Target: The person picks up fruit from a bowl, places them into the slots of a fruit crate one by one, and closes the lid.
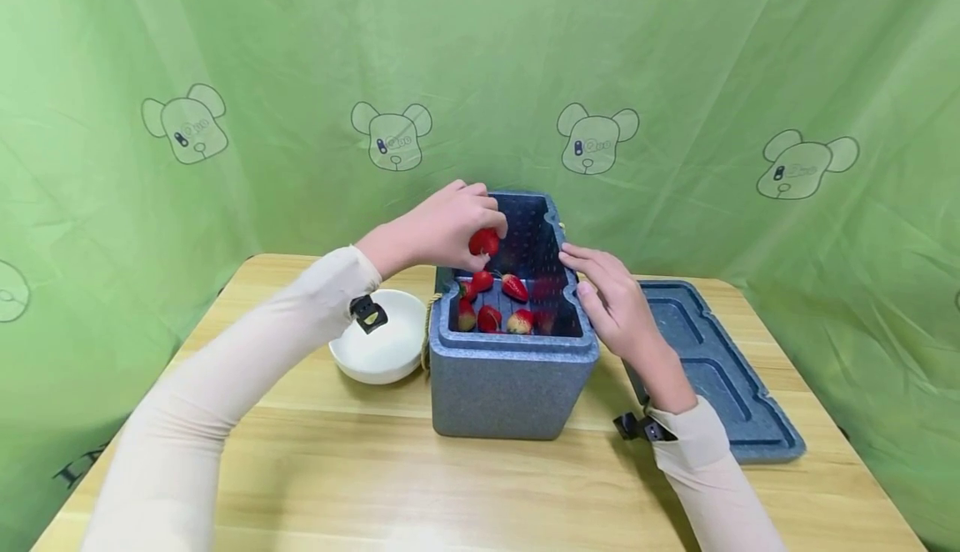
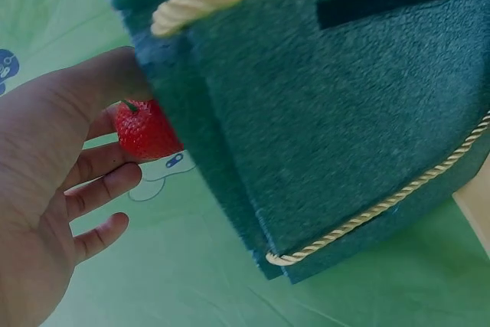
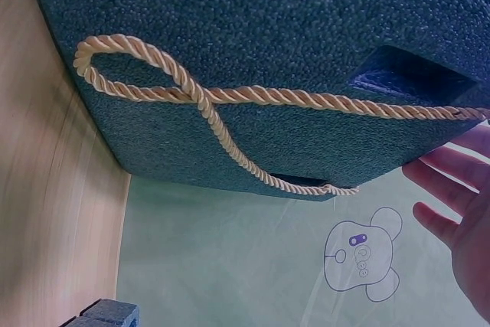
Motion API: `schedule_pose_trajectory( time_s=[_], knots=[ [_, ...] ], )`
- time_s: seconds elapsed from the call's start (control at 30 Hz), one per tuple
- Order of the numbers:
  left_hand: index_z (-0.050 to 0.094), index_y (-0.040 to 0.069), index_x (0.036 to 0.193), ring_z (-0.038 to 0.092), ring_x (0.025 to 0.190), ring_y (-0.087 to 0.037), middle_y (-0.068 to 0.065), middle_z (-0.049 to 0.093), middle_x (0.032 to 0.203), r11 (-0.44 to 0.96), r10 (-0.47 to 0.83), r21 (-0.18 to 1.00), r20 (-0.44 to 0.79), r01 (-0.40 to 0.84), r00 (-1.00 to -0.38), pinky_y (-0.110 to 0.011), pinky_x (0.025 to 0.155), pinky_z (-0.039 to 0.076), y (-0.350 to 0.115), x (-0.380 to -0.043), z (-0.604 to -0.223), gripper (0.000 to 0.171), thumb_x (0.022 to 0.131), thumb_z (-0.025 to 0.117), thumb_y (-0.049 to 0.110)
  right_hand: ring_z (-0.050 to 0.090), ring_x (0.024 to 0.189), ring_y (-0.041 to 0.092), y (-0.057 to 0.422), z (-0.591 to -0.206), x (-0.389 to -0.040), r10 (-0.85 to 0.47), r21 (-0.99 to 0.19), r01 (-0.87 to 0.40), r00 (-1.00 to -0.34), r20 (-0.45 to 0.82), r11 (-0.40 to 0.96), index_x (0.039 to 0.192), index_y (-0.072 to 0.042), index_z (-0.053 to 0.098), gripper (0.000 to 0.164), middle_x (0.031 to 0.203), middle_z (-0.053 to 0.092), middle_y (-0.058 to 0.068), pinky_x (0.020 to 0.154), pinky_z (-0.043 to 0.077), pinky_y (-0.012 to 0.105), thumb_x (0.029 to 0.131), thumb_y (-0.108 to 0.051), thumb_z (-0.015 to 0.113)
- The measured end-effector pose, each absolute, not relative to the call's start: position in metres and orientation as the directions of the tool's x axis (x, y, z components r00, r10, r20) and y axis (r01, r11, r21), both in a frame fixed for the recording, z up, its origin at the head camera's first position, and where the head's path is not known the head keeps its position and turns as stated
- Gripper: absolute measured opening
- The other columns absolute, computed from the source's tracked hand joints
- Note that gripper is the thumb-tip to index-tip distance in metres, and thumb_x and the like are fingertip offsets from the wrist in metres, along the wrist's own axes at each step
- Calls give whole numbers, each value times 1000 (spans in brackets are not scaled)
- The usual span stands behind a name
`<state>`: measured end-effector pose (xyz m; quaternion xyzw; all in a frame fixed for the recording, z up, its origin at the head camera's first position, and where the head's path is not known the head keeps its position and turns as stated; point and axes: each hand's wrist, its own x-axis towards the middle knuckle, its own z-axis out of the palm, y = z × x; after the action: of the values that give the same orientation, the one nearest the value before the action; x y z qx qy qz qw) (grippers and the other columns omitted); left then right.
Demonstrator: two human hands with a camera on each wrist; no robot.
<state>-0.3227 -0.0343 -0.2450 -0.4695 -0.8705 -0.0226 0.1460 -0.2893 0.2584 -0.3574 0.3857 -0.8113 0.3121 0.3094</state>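
A dark grey foam box stands uncovered on the table, with several strawberries on its floor. My left hand is over the box's left rim and pinches a strawberry between thumb and fingers. In the left wrist view the same strawberry shows beside the box wall, partly hidden by it. My right hand rests on the box's right rim, its fingers fairly straight. From the right wrist view, the right hand's fingers lie at the box's edge, near the rope.
To the left of the box sits a white bowl, partly behind the left wrist. The box's lid lies on the table at the right. A green curtain with printed bear heads hangs behind the wooden table.
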Motion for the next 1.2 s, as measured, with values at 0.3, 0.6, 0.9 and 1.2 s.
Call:
schedule_pose_trajectory(
  time_s=[0.3,0.6,0.9,1.2],
  knots=[
    [72,14,114,56,107,-28,-4,68,103,575,809,-96,214,812,-548,-44,89,42,-34,-323,-255,39,80,78,32,55,131,35,258,-358,-288,-435,-280,-809,-529,729,516,135,-2,64,40,142,61,16,120,32,33,99,-9,48],
    [73,14,113,56,105,-28,-4,69,103,575,802,-79,249,814,-543,-44,90,42,-40,-322,-257,37,81,76,33,57,129,36,257,-358,-290,-426,-268,-818,-510,747,508,134,-2,64,38,140,63,17,118,35,37,103,-14,47],
    [73,14,113,56,108,-28,-5,69,109,590,764,-43,353,806,-540,-43,88,42,-49,-318,-264,31,87,69,31,54,133,36,263,-352,-286,-443,-300,-794,-559,700,529,135,-4,64,36,141,62,16,118,34,34,101,-12,53],
    [58,15,143,54,131,-26,-6,61,142,678,572,101,549,728,-609,-47,109,40,-38,-298,-265,53,94,65,35,46,143,34,267,-333,-282,-471,-328,-728,-656,590,602,148,-20,54,46,156,50,6,114,35,60,103,-19,55]
  ],
)
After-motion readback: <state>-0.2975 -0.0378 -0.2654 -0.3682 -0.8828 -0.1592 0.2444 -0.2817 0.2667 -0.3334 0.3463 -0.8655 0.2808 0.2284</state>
